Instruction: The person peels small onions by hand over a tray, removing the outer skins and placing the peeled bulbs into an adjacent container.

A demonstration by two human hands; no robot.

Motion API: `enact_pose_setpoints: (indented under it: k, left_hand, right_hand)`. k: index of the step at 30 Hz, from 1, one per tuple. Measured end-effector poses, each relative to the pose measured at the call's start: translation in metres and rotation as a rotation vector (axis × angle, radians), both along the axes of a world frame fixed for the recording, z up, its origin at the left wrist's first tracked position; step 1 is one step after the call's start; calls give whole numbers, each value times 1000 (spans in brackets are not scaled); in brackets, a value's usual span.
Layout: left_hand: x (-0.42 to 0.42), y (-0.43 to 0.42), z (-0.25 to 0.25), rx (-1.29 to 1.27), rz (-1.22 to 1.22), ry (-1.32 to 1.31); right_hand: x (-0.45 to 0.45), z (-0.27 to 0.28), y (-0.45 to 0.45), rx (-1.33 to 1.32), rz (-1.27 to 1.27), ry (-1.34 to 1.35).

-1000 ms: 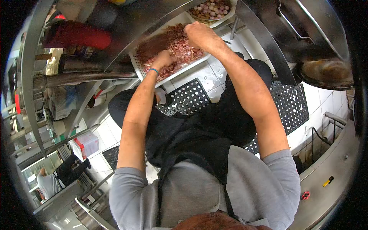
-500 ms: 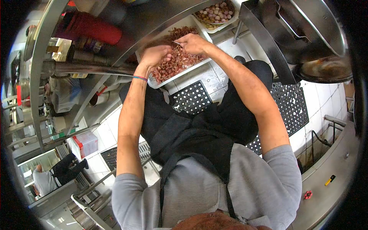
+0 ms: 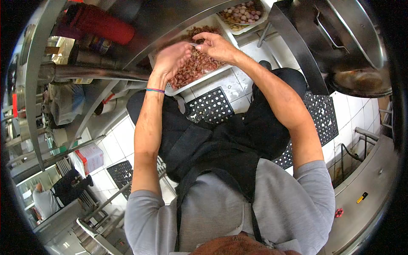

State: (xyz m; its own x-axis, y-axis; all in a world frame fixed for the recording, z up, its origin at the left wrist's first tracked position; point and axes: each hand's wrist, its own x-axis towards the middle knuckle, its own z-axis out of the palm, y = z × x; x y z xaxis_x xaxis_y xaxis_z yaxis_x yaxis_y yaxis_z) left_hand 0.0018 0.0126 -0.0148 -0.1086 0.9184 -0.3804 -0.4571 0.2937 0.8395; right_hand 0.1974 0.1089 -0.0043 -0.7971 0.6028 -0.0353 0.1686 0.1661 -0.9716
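A white crate (image 3: 205, 80) full of small reddish shallots (image 3: 196, 71) and loose papery skins stands on the floor between my knees. Over it, my right hand (image 3: 216, 46) grips a small knife (image 3: 193, 44), whose short pale blade points toward my left hand. My left hand (image 3: 173, 58), smeared by motion, has its fingers curled close to the blade tip. Whatever it holds is too small and blurred to make out. Pale peeled shallots (image 3: 244, 15) fill a round bowl in a second white container (image 3: 243, 30) behind the crate.
A steel shelf edge (image 3: 187, 22) runs low above the crate. Big metal pots (image 3: 350, 29) stand at the right. Black perforated mats (image 3: 211, 104) lie on white tiles. A person (image 3: 49, 202) in a pale top is at the far lower left, near a red-and-white box (image 3: 90, 158).
My left hand has opened out slightly and blurs near the knife. The right hand has risen a little, its fingers spread more along the knife. The view has shifted slightly.
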Motion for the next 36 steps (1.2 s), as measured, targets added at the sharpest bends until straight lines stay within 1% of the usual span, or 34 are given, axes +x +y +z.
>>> enact_pose_setpoints:
  k: [2, 5, 8, 11, 14, 17, 24, 27, 30, 32, 33, 36]
  left_hand:
    - [6, -2, 5, 37, 53, -25]
    - [7, 1, 4, 52, 62, -18]
    - [3, 2, -6, 109, 0, -40]
    - [13, 1, 5, 99, -23, -78]
    - [16, 3, 4, 106, -30, -99]
    - [24, 3, 15, 110, 19, -182]
    - [28, 6, 18, 168, 5, -116]
    - [27, 6, 22, 193, 4, -73]
    - [27, 5, 30, 203, 8, -85]
    - [15, 4, 22, 189, 15, -123]
    - [13, 4, 23, 182, 17, -142]
    - [22, 3, 20, 199, 56, -109]
  right_hand:
    - [-5, -5, 0, -26, 14, 9]
    - [-10, -5, 0, -30, 29, 22]
    - [-13, -2, -2, -26, 21, 17]
    - [-14, 2, -4, -24, 7, 12]
    - [-15, 2, -4, -40, -1, 31]
    - [-16, 2, -3, -39, -17, 46]
    - [-16, 2, -3, -99, -6, 157]
    - [-12, 14, 1, -119, 44, 147]
    - [-13, 10, 3, -167, 44, 154]
    - [-18, -4, 7, -65, 45, 190]
    - [-18, -1, 6, -14, 45, 207]
    - [-9, 12, -1, 6, 26, 143]
